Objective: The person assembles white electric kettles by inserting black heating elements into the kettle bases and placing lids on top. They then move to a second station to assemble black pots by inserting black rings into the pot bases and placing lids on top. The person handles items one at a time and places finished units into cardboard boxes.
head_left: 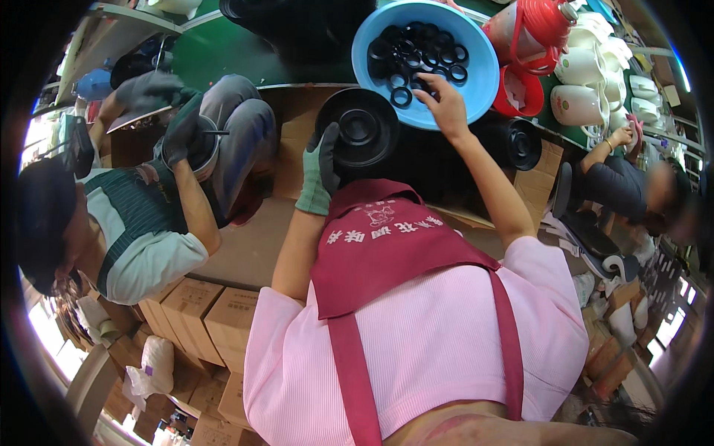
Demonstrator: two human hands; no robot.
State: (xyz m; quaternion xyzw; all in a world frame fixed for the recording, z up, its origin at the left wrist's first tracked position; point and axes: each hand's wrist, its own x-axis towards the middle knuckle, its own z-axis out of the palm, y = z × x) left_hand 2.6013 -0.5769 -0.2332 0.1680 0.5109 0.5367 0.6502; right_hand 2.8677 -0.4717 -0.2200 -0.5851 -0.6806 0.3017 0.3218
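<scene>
My left hand (320,172), in a grey-green work glove, grips a black round plastic piece (355,123) by its edge. Raised concentric rings mark the face that is turned up; its depth is hidden. A light blue basin (485,73) on the far side holds many loose black rings (445,55). Bare and reaching over the basin's near rim, my right hand (444,108) has its thumb and forefinger curled around a black ring (419,84). Another black ring (401,97) lies just left of those fingertips.
Behind the basin's right side stand a red thermos (524,33), a red bowl (506,95) and several white jugs (579,100). A black cylinder (523,143) lies right of my forearm. Co-workers sit on both sides. Cardboard boxes (195,312) are stacked at lower left.
</scene>
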